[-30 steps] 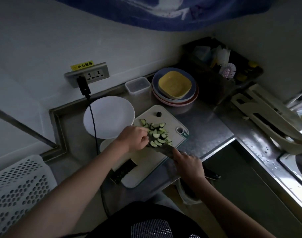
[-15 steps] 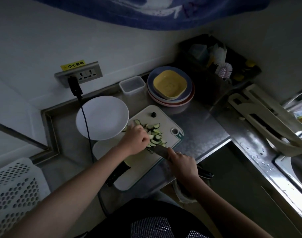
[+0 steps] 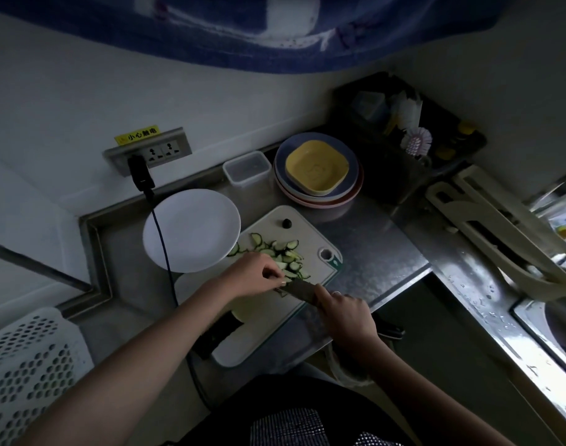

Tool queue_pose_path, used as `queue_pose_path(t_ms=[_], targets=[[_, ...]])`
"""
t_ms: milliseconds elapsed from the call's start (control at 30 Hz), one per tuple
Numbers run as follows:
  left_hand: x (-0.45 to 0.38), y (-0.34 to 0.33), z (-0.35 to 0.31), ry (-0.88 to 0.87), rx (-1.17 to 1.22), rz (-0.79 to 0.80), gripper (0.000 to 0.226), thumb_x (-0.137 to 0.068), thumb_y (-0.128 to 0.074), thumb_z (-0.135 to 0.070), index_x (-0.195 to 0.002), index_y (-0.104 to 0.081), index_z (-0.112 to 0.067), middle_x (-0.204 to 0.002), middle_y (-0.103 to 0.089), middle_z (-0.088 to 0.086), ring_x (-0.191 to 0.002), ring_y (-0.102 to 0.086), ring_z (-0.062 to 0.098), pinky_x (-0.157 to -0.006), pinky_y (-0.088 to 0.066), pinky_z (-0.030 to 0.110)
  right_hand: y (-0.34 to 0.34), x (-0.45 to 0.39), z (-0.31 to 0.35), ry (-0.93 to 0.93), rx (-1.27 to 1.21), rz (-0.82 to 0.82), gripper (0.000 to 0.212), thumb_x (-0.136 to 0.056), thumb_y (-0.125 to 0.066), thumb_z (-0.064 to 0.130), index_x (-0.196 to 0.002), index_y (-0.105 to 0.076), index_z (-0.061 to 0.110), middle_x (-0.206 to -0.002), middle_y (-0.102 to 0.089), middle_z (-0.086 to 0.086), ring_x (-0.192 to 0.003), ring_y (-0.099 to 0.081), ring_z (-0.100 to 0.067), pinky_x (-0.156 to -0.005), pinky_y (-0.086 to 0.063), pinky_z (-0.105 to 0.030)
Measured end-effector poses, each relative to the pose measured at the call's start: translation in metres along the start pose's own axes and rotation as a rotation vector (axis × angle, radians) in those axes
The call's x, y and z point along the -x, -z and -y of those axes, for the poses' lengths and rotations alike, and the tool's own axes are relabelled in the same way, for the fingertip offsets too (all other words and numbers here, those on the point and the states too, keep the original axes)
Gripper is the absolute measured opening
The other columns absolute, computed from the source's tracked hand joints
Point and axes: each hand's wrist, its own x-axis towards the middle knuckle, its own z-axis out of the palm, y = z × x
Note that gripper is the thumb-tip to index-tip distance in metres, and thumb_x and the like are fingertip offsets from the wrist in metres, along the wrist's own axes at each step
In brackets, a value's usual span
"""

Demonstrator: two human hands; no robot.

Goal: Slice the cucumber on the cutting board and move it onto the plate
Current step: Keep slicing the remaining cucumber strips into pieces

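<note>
Several green cucumber slices [image 3: 283,255] lie in a loose pile on the white cutting board [image 3: 302,227]. My left hand [image 3: 254,275] rests at the pile's near edge with curled fingers that pinch a piece of cucumber against the knife. My right hand [image 3: 346,317] grips the handle of a dark knife [image 3: 299,289], whose blade points left toward the left fingertips. The white plate [image 3: 191,230] sits just left of the board, bare, with its rim overlapping the board's edge. A small dark cucumber end [image 3: 287,223] lies at the board's far side.
A black cable [image 3: 161,239] runs from the wall socket [image 3: 153,151] across the plate. Behind the board stand a clear lidded box [image 3: 247,167] and stacked plates with a yellow dish [image 3: 317,169]. A white perforated basket [image 3: 27,365] is at left; the sink [image 3: 558,329] at right.
My left hand has slid toward the knife blade at the near end of the pile, and some slices have spread toward the plate. The view has shifted slightly.
</note>
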Motion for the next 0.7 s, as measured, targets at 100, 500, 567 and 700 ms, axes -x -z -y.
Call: queue_pose_path(t_ms=[100, 500, 567, 700], targets=[[-0.004, 0.000, 0.004, -0.008, -0.035, 0.012, 0.029, -0.083, -0.070, -0.030, -0.110, -0.070, -0.020, -0.106, -0.062, -0.006, -0.099, -0.056, 0.009, -0.088, -0.045, 0.025, -0.002, 0.000, -0.003, 0.004, 0.006, 0.015, 0.037, -0.102, -0.030, 0.035, -0.137, -0.030, 0.023, -0.112, -0.062, -0.005, -0.092, -0.065, -0.030, -0.067, -0.047, -0.036], [-0.028, -0.017, -0.002, 0.038, -0.136, 0.023, 0.027, -0.077, -0.075, -0.034, -0.088, -0.058, -0.016, -0.066, -0.048, -0.008, -0.061, -0.048, 0.012, -0.057, -0.038, 0.027, 0.000, 0.007, -0.010, 0.096, 0.056, 0.037, 0.032, -0.100, -0.036, 0.025, -0.131, -0.038, 0.018, -0.105, -0.064, -0.007, -0.087, -0.066, -0.032, -0.059, -0.038, -0.034], [-0.030, -0.022, -0.003, 0.062, -0.190, 0.001, 0.026, -0.079, -0.073, -0.033, -0.091, -0.059, -0.015, -0.071, -0.050, -0.005, -0.069, -0.053, 0.018, -0.063, -0.043, 0.030, 0.001, 0.007, -0.005, 0.127, 0.078, 0.008, 0.027, -0.093, -0.053, 0.025, -0.119, -0.050, 0.016, -0.089, -0.067, -0.007, -0.070, -0.068, -0.031, -0.050, -0.035, -0.032], [-0.029, -0.022, -0.005, 0.094, -0.118, -0.056, 0.019, -0.088, -0.065, -0.030, -0.092, -0.058, -0.013, -0.083, -0.064, 0.000, -0.075, -0.061, 0.019, -0.068, -0.050, 0.034, -0.003, 0.008, 0.000, 0.143, 0.028, 0.002, 0.028, -0.097, -0.042, 0.021, -0.123, -0.047, 0.014, -0.099, -0.067, -0.010, -0.081, -0.067, -0.035, -0.056, -0.036, -0.034]])
